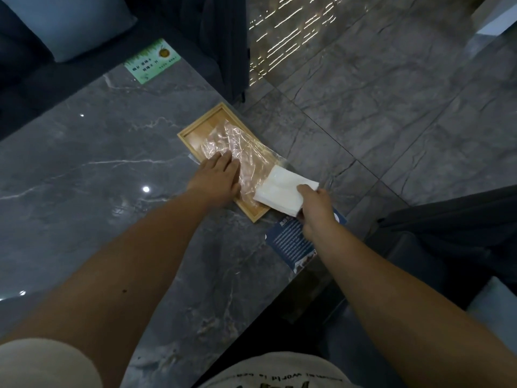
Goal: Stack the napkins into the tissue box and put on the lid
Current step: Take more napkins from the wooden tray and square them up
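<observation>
A shallow wooden tray-like box part (195, 130) lies on the dark marble table near its right edge. A crumpled clear plastic wrapper (237, 147) lies across it. My left hand (216, 177) presses flat on the wrapper, fingers spread. My right hand (314, 204) grips a white stack of napkins (282, 193) by its near right end. The stack sits half out of the wrapper's open end, over the tray's near right corner. No lid is identifiable in view.
A dark blue printed leaflet (291, 245) lies under my right wrist at the table edge. A green card (152, 61) lies at the far table edge. Dark sofa with a pale cushion (70, 23) stands beyond. Grey tiled floor (391, 93) lies to the right.
</observation>
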A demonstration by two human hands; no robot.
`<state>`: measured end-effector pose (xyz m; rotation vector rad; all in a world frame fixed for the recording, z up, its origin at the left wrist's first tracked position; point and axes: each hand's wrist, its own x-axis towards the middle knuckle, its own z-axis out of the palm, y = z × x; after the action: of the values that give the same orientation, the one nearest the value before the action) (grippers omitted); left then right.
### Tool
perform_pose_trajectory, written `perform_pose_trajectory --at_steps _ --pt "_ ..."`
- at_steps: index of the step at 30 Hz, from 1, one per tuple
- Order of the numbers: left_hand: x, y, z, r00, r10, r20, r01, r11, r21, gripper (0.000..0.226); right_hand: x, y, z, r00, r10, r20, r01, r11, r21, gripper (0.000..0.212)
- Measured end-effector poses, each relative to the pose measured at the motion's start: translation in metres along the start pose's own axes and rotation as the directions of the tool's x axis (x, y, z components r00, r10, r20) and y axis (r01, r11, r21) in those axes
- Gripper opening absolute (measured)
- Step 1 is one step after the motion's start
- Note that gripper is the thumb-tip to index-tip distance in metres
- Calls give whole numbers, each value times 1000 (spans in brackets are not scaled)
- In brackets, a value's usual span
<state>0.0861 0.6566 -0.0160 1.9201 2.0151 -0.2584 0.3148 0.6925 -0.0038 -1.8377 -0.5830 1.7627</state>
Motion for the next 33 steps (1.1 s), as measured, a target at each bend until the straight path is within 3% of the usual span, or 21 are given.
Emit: perform_pose_trajectory --at_steps 2,6,11,14,16,17,18,19,20,21,22,23,25,28,33 --pt "1 0 1 1000 0 4 0 1000 5 65 0 2 -6 999 40 21 -41 999 19 35" --pt "3 -1 0 1000 2 8 -2 999 33 63 -5 6 -22 997 59 53 -59 998 -11 12" --pt "-4 7 -7 997 -23 -68 29 996 90 56 -27 1 -50 992 15 123 -11 999 -37 23" --pt "-18 19 -16 968 -73 -239 60 996 -62 52 -48 -8 -62 984 -31 177 25 999 33 21" --pt "-38 33 -21 921 -185 -343 76 949 -305 47 -62 -15 -67 969 -64 238 42 995 95 25" --pt "-53 42 -21 900 -285 -331 98 870 -483 44 -69 -18 -68 960 -80 270 48 991 125 25" --pt "-70 52 -23 887 -387 -252 127 730 -672 41 -77 -20 -67 949 -96 301 52 987 152 25" --pt "-87 63 -25 882 -456 -121 151 515 -844 36 -84 -21 -64 937 -108 332 51 983 175 25" --pt "-105 75 -28 884 -467 28 152 231 -961 31 -92 -22 -60 926 -114 361 45 980 193 26" --pt "-121 86 -32 892 -426 153 139 -64 -988 30 -100 -21 -53 917 -115 383 38 979 202 27" --pt "-135 95 -37 902 -367 229 121 -296 -948 35 -108 -20 -44 909 -115 400 36 979 200 28" --pt "-147 101 -41 911 -321 258 95 -445 -890 43 -116 -17 -34 902 -116 416 39 981 190 28" --pt "-167 106 -47 924 -308 228 11 -573 -819 59 -134 -10 -12 891 -123 438 57 985 161 26" --pt "-198 99 -56 926 -337 168 -80 -612 -786 63 -161 7 17 893 -144 427 123 989 76 19" --pt "-260 62 -44 864 -477 163 -182 -597 -781 36 -207 46 57 832 -134 538 195 979 -57 18"
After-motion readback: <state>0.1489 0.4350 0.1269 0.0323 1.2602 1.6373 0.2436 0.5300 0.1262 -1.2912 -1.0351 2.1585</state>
